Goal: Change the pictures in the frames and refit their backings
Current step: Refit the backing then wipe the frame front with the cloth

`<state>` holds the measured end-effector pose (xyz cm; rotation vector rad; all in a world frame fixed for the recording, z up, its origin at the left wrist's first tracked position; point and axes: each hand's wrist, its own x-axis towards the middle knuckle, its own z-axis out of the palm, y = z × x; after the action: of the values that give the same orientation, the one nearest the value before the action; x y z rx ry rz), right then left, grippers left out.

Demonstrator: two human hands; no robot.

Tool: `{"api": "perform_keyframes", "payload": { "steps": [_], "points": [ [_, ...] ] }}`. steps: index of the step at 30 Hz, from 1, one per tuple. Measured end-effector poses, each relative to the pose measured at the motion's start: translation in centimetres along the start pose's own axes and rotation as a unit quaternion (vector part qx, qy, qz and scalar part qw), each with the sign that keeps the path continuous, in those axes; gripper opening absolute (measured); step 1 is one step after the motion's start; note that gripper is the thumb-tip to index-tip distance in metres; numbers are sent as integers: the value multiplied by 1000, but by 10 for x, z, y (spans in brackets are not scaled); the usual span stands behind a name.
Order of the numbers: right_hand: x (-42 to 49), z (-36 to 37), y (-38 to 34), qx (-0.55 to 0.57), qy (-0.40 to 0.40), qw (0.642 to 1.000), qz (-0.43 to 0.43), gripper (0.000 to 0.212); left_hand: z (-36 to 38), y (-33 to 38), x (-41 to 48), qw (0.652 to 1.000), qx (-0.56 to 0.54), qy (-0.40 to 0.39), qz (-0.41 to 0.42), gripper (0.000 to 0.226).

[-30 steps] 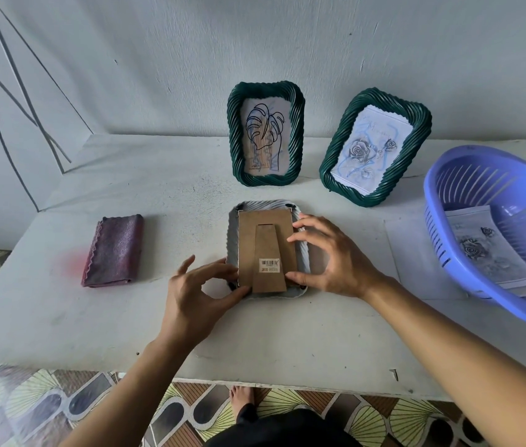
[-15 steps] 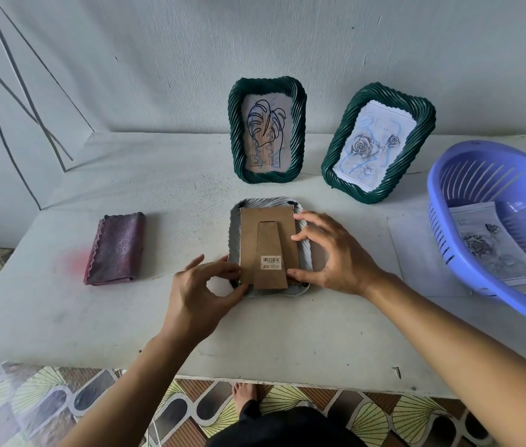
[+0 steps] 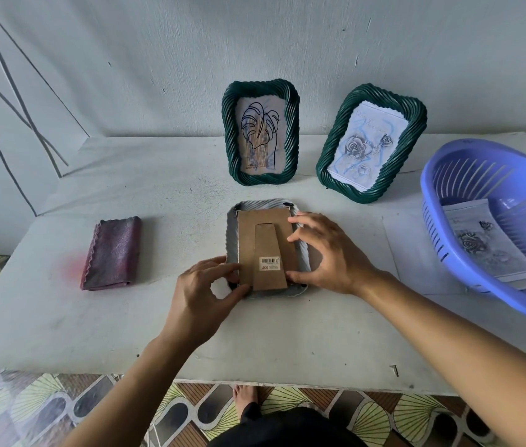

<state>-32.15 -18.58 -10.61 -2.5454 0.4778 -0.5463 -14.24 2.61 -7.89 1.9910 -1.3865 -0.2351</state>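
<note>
Cardboard backing (image 3: 266, 240) lies on the white frame (image 3: 263, 204), face down mid-counter (image 3: 158, 317), much as a second ago. My left hand (image 3: 203, 288) has barely shifted and pinches the near left corner. My right hand (image 3: 329, 256) grips the right edge, thumb perhaps on a clip. Behind, a leaf frame (image 3: 228, 140) and a rose frame (image 3: 326, 156) stand by the pale wall (image 3: 158, 75); a purple cloth (image 3: 111, 253) lies left, a blue basket (image 3: 429, 221) right.

Folded maroon cloth (image 3: 111, 253) left; blue basket (image 3: 434, 237) right
</note>
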Motion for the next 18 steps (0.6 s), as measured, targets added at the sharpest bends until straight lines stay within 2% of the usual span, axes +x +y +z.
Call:
{"api": "perform_keyframes", "payload": {
  "steps": [3, 5, 8, 12, 18],
  "points": [
    [0, 0, 1, 4, 1, 1000, 1, 59, -4, 0, 6, 1000, 21, 6, 19, 16],
    [0, 0, 0, 8, 1, 1000, 4, 56, -5, -1, 10, 1000, 26, 9, 13, 18],
    [-1, -1, 0, 18, 7, 1000, 7, 42, -4, -2, 16, 999, 27, 14, -21, 27],
    [-1, -2, 3, 41, 11, 999, 11, 25, 0, -5, 27, 999, 37, 22, -15, 20],
    [1, -2, 4, 51, 15, 999, 10, 27, 1, -11, 45, 992, 108, 10, -63, 21]
  ]
}}
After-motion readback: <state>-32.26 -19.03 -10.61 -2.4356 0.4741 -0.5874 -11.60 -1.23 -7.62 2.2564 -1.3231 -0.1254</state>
